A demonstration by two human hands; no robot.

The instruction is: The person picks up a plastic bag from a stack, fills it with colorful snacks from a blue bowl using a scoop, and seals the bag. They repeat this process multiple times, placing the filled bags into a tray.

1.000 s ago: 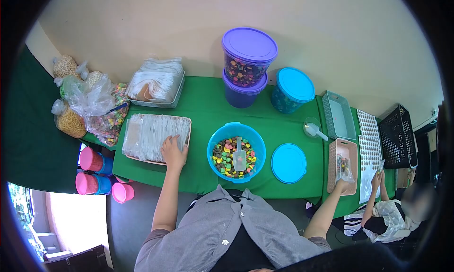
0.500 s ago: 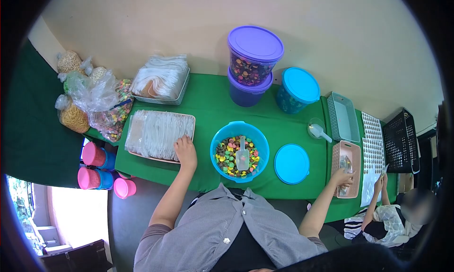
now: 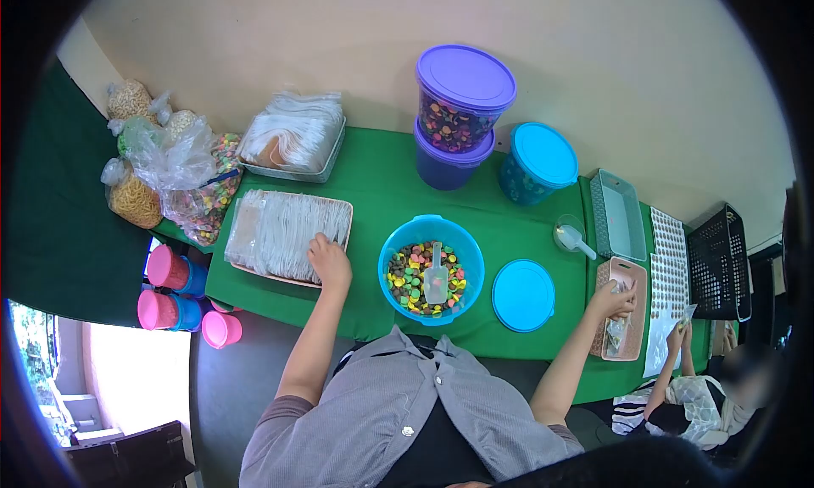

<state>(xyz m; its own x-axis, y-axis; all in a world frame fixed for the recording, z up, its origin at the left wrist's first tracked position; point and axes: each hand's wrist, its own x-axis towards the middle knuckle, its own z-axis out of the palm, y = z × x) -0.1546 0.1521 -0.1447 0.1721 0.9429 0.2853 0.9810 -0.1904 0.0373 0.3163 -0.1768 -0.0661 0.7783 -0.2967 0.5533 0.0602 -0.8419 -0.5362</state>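
Observation:
My left hand [image 3: 329, 263] rests at the right end of a row of clear plastic bags [image 3: 288, 234], its fingers curled onto the edge of one. The bags stand packed in a pale pink basket [image 3: 348, 212]. On the right, my right hand [image 3: 612, 301] is over a longer pink basket [image 3: 632, 350], fingers stretched and a little apart. Small filled packets [image 3: 616, 329] lie under and beside it. Between my hands stands a blue tub [image 3: 471, 242] of colourful candy-like pieces [image 3: 413, 276], a clear scoop [image 3: 436, 283] lying on top.
A blue lid [image 3: 523, 295] lies right of the tub. Purple tubs [image 3: 458, 119] and a blue tub [image 3: 530, 174] stand behind. Another basket of bags [image 3: 292, 140], snack sacks [image 3: 136, 201], a scoop in a cup [image 3: 575, 236] and a grey-green basket [image 3: 623, 217] are around. A co-worker [image 3: 695, 395] handles a packet at right.
My left hand has shifted slightly up and left over the bags. My right hand has moved a little up within the long basket, its fingers changing position. The view has shifted slightly.

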